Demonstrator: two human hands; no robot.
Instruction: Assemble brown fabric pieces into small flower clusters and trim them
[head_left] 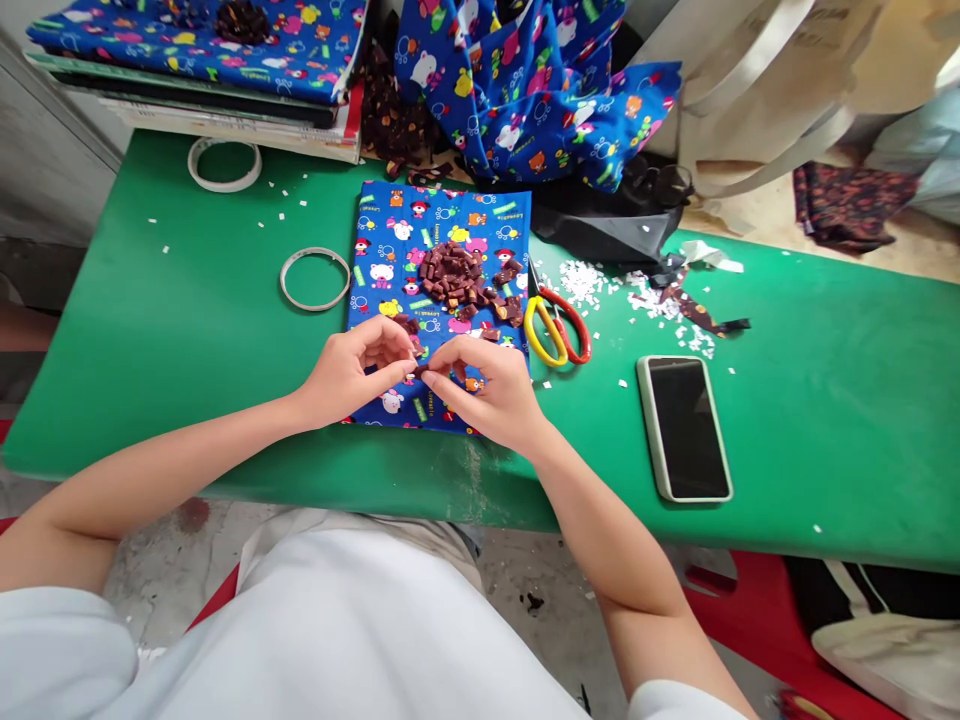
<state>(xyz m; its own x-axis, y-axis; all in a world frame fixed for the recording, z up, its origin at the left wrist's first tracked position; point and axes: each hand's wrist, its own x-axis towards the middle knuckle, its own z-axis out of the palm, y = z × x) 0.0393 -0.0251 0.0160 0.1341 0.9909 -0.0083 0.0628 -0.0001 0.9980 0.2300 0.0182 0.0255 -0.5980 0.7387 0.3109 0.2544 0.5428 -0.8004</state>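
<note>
Reading through the head camera, I make out "Loveable" repeated in small print on the blue cloth pad point(367, 265); the phone point(686, 430) has a dark screen. Counting, I find one phone, one pair of scissors point(556, 314) with one yellow and one red handle, one thick pale ring point(225, 184) and one thin pale ring point(316, 306) on the green bench point(825, 420). The pile of brown pieces point(454, 275) on the pad is too crowded to count. My left grip point(379, 360) and right grip point(469, 375) meet over the pad's near half, fingertips pinched around a small brown piece point(421, 372), mostly hidden. The scissors lie against the pad's right edge; white scraps point(583, 283) are strewn beyond. Bunched blue cloth point(517, 110) and black fabric point(600, 230) crowd the far side, beside a canvas bag point(765, 110).
</note>
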